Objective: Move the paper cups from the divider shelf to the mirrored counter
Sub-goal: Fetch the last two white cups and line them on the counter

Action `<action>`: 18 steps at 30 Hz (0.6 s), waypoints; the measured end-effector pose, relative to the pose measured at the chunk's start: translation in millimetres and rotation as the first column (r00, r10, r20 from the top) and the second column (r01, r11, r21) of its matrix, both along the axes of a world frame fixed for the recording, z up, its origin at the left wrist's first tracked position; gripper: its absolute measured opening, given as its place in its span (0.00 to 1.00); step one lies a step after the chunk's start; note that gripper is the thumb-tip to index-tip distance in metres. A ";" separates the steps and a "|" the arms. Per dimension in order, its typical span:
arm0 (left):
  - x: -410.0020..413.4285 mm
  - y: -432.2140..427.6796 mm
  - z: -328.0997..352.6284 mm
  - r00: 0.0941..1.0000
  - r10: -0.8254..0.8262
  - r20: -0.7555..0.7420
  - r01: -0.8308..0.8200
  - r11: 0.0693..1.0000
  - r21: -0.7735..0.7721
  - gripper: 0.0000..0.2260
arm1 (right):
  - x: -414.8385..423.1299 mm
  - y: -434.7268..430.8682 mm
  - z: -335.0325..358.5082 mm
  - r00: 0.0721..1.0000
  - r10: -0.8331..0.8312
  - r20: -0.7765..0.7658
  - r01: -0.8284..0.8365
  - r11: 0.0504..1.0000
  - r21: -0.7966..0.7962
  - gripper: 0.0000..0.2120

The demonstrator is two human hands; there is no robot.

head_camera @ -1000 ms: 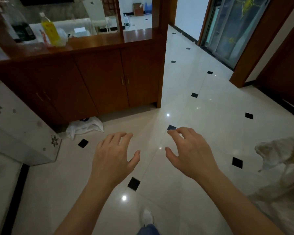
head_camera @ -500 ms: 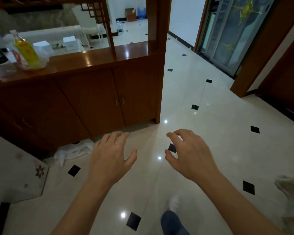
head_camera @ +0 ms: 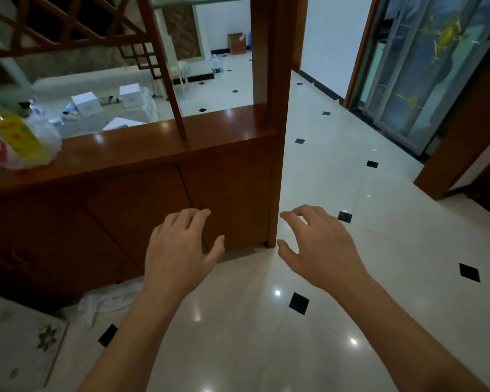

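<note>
The wooden divider shelf [head_camera: 142, 148] fills the left and centre, its glossy brown top running under a lattice screen. No paper cups show on it in this view. My left hand [head_camera: 178, 247] hovers in front of the cabinet doors, fingers loosely curled and holding nothing. My right hand [head_camera: 317, 244] hangs beside the shelf's end post, also loosely curled and holding nothing. The mirrored counter is not in view.
A yellow bottle [head_camera: 14, 134] in a clear plastic bag stands on the shelf top at far left. A white bag [head_camera: 108, 301] lies on the floor at the cabinet's foot. A flowered white box [head_camera: 17, 343] sits at lower left. Glossy tiled floor [head_camera: 337, 171] stretches right toward a glass door [head_camera: 425, 72].
The view has moved closer to the divider shelf and tilted up, so the lattice screen now shows. Both hands stay loosely curled, holding nothing.
</note>
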State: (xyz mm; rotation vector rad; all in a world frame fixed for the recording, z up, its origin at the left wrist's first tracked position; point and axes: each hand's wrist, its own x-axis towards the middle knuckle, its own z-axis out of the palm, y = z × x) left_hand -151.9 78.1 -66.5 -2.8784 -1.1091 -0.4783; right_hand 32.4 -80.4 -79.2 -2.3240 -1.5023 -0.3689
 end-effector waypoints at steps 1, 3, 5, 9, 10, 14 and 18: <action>11.2 8.8 1.8 1.000 0.005 0.000 -0.005 1.000 0.003 0.26 | 14.2 11.2 2.5 1.000 0.006 0.006 -0.006 1.000 0.000 0.20; 29.2 22.7 3.1 1.000 0.020 -0.010 -0.020 1.000 -0.005 0.25 | 37.0 32.1 5.7 1.000 0.021 0.009 -0.021 1.000 0.001 0.20; 44.6 35.6 2.0 0.999 0.035 -0.019 -0.035 0.999 -0.021 0.26 | 54.4 52.5 5.3 0.999 0.043 0.002 -0.043 0.999 0.004 0.20; 73.8 69.5 -3.3 0.998 0.055 -0.036 -0.057 0.997 -0.042 0.26 | 83.3 94.6 -1.9 0.997 0.078 -0.021 -0.078 0.997 -0.002 0.20; 80.3 78.3 -4.3 0.998 0.057 -0.032 -0.059 0.997 -0.044 0.26 | 89.1 104.1 -3.5 0.996 0.081 -0.026 -0.081 0.997 -0.005 0.20; 110.9 126.7 -10.6 0.995 0.095 -0.003 -0.095 0.994 -0.052 0.25 | 119.5 155.5 -11.1 0.995 0.095 -0.037 -0.095 0.995 -0.022 0.20; 142.1 184.4 -14.8 0.993 0.112 0.031 -0.110 0.993 -0.045 0.25 | 153.8 218.0 -12.3 0.995 0.092 -0.027 -0.093 0.993 -0.066 0.21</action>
